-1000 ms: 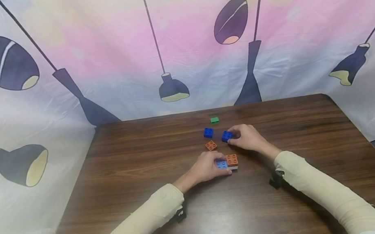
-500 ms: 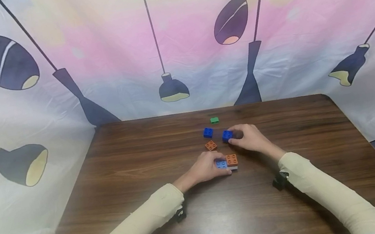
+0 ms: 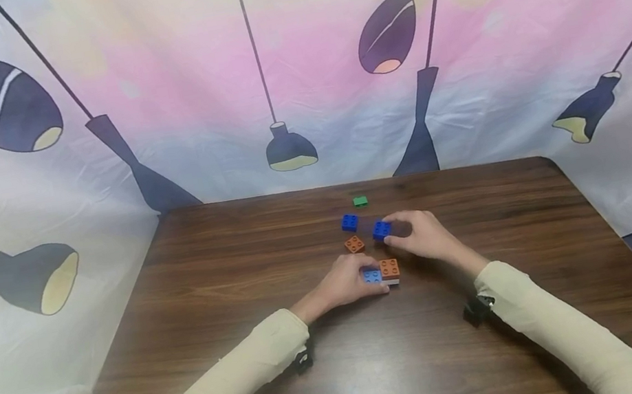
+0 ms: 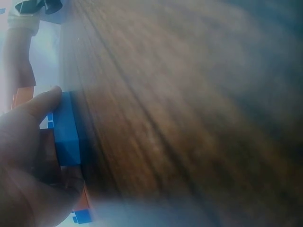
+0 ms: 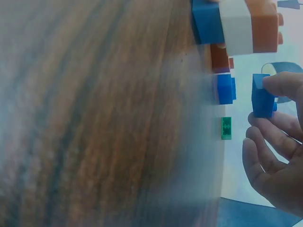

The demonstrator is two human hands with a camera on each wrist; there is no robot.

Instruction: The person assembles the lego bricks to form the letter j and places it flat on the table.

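My left hand [image 3: 347, 280] grips a small brick stack by its left part, thumb in front and fingers behind. The stack has a light blue brick [image 3: 372, 277] at the bottom, a white brick [image 5: 236, 27] on it and an orange brick [image 3: 389, 268] on top; light blue studs show beside the orange one. Behind and to the right, my right hand [image 3: 424, 232] pinches a dark blue brick [image 3: 381, 229] between thumb and fingers. In the right wrist view this brick [image 5: 262, 97] is held above the table, its studs facing up, apart from the stack.
Loose on the brown wooden table [image 3: 245, 376] lie an orange brick [image 3: 354, 244], another dark blue brick [image 3: 349, 223] and a small green brick [image 3: 360, 201], in a rough row behind the stack. A cloth with printed lamps [image 3: 200, 105] hangs beyond the table's far edge.
My right wrist and forearm have shifted slightly right and toward me, while the dark blue brick stays nearly in place. The left hand keeps its grip on the stack.
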